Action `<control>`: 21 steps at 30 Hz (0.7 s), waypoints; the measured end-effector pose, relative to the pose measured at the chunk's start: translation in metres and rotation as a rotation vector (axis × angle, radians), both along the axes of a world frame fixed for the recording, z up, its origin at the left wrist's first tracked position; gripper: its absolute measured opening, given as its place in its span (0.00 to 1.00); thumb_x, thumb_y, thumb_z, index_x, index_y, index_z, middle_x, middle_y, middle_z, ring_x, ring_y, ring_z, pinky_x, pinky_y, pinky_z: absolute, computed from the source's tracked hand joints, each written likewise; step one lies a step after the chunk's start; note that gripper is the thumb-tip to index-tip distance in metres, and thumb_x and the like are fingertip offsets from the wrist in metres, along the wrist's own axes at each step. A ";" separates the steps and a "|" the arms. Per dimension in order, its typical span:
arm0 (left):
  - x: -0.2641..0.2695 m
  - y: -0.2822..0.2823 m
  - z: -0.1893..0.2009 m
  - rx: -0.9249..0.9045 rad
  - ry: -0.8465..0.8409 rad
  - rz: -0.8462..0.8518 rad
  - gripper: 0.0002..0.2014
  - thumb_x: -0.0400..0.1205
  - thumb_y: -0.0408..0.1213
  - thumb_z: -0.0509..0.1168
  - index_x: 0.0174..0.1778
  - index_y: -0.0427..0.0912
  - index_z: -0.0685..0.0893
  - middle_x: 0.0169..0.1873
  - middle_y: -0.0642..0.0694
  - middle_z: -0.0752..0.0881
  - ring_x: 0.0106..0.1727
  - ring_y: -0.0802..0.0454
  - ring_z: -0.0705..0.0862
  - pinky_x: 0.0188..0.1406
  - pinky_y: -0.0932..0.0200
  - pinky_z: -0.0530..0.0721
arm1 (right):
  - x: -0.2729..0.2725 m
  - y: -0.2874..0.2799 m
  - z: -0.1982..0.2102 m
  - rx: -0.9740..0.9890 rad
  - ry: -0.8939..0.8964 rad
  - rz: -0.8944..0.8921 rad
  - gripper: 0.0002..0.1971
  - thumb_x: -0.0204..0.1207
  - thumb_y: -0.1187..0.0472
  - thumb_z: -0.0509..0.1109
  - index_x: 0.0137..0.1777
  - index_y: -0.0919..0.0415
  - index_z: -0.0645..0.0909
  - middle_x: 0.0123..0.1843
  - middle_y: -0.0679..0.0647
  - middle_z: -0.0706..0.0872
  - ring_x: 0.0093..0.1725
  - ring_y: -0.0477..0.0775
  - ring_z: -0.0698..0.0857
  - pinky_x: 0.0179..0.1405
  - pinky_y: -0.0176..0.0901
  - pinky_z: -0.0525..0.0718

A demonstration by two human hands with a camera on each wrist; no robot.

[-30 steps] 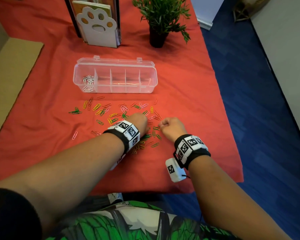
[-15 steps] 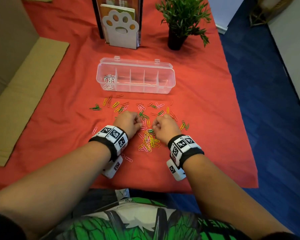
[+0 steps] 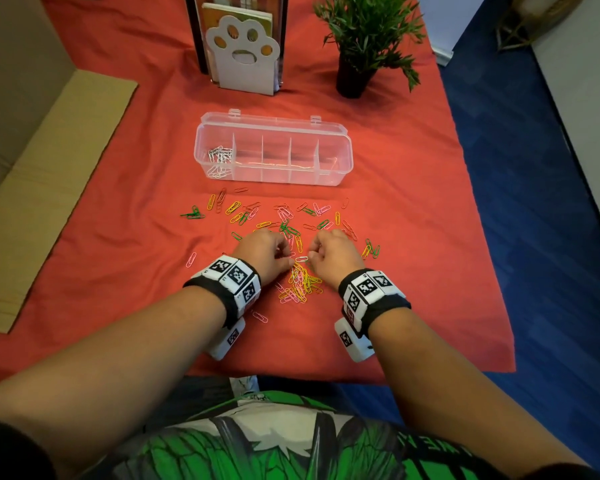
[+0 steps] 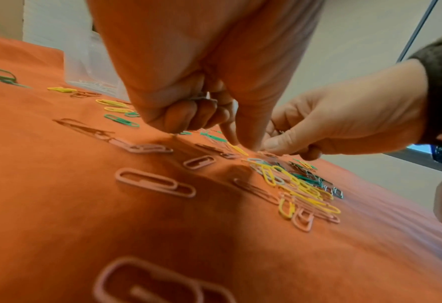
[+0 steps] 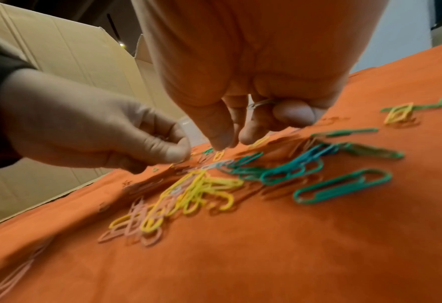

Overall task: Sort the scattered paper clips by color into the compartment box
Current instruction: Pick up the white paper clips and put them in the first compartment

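Note:
Coloured paper clips (image 3: pixel 284 220) lie scattered on the red cloth, with a yellow and pink heap (image 3: pixel 300 284) between my wrists. The clear compartment box (image 3: pixel 342 169) stands beyond them, with white clips (image 3: pixel 219 160) in its leftmost compartment. My left hand (image 3: pixel 267 251) has its fingers curled round white clips (image 4: pixel 202 98), index and thumb tips down on the cloth. My right hand (image 3: pixel 333 252) holds a white clip (image 5: pixel 260 103) in its curled fingers. Another white clip (image 3: pixel 301 259) lies on the cloth between the two hands' fingertips.
A paw-shaped book holder (image 3: pixel 243 57) and a potted plant (image 3: pixel 352 77) stand behind the box. Flattened cardboard (image 3: pixel 49 188) lies along the left side. The cloth's front edge (image 3: pixel 326 375) runs just below my wrists, and blue floor (image 3: pixel 534 237) lies to the right.
Both hands have drawn nearer to me and closer together, now meeting above the yellow and pink heap. The view has shifted, so the box appears more central.

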State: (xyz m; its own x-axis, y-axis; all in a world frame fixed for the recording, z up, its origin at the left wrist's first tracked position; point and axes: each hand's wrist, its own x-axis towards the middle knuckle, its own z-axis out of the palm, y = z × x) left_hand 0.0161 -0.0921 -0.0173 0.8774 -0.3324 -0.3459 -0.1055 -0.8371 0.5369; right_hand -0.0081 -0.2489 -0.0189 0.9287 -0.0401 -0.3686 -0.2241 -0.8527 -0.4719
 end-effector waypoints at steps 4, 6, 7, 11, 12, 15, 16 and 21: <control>-0.003 -0.004 -0.007 0.009 0.012 0.019 0.13 0.67 0.44 0.76 0.40 0.45 0.82 0.39 0.49 0.79 0.46 0.46 0.81 0.42 0.61 0.72 | -0.003 -0.001 -0.008 0.001 0.023 -0.007 0.07 0.70 0.68 0.64 0.47 0.59 0.78 0.51 0.60 0.78 0.54 0.62 0.80 0.55 0.49 0.80; -0.003 -0.002 -0.009 0.004 0.027 0.017 0.13 0.66 0.43 0.77 0.40 0.44 0.82 0.40 0.47 0.80 0.45 0.47 0.80 0.42 0.62 0.71 | -0.003 -0.008 -0.009 -0.001 0.016 -0.024 0.11 0.68 0.72 0.63 0.46 0.59 0.79 0.50 0.60 0.77 0.54 0.63 0.80 0.54 0.46 0.79; -0.003 0.000 -0.009 0.002 0.029 0.021 0.12 0.66 0.41 0.77 0.40 0.44 0.82 0.41 0.46 0.81 0.45 0.46 0.80 0.42 0.62 0.71 | -0.003 -0.010 -0.009 0.000 0.003 -0.030 0.11 0.68 0.72 0.63 0.46 0.60 0.80 0.50 0.60 0.77 0.53 0.63 0.81 0.53 0.45 0.79; -0.002 0.009 -0.006 -0.004 -0.023 0.053 0.05 0.71 0.32 0.71 0.42 0.43 0.86 0.45 0.43 0.81 0.48 0.43 0.83 0.47 0.59 0.77 | -0.001 -0.003 -0.004 -0.013 -0.060 0.040 0.06 0.72 0.65 0.67 0.48 0.61 0.82 0.51 0.60 0.78 0.53 0.61 0.81 0.55 0.48 0.81; -0.003 0.010 -0.005 -0.010 -0.037 0.040 0.05 0.72 0.31 0.70 0.42 0.43 0.87 0.45 0.42 0.81 0.49 0.43 0.83 0.48 0.58 0.79 | -0.001 0.001 -0.005 -0.034 -0.076 0.073 0.07 0.73 0.63 0.68 0.49 0.60 0.81 0.52 0.60 0.78 0.54 0.62 0.80 0.55 0.49 0.81; -0.006 0.012 -0.003 0.000 -0.036 -0.081 0.08 0.73 0.34 0.71 0.46 0.46 0.89 0.43 0.45 0.77 0.52 0.45 0.82 0.52 0.58 0.77 | -0.002 0.011 -0.006 -0.129 -0.108 0.142 0.09 0.73 0.62 0.68 0.52 0.61 0.79 0.53 0.61 0.76 0.58 0.63 0.77 0.55 0.51 0.79; -0.007 0.012 -0.003 0.014 -0.031 -0.123 0.09 0.73 0.35 0.72 0.48 0.48 0.89 0.43 0.47 0.75 0.53 0.45 0.81 0.53 0.58 0.76 | -0.002 0.012 -0.006 -0.153 -0.105 0.157 0.08 0.74 0.62 0.67 0.52 0.62 0.78 0.53 0.61 0.76 0.58 0.64 0.77 0.54 0.52 0.80; -0.010 0.013 -0.003 0.108 -0.094 -0.251 0.09 0.76 0.41 0.68 0.50 0.42 0.86 0.50 0.40 0.78 0.55 0.42 0.80 0.53 0.54 0.76 | -0.005 0.016 0.000 -0.209 -0.065 0.195 0.09 0.76 0.64 0.63 0.54 0.65 0.76 0.56 0.62 0.76 0.60 0.65 0.77 0.57 0.54 0.79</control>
